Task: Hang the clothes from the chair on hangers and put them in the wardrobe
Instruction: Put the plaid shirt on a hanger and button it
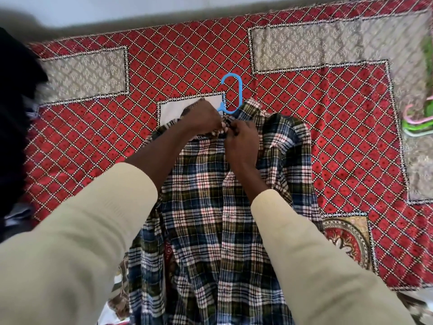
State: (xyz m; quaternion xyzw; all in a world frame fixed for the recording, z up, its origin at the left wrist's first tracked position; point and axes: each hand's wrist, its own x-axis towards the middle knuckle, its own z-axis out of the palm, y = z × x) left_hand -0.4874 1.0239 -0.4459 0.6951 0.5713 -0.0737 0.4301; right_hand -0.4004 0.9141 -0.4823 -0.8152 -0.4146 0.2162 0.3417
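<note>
On the bed cover, a plaid shirt lies lengthwise, collar at 12 o'clock; left hand and right hand pinch its collar, just below the blue hanger hook.
</note>
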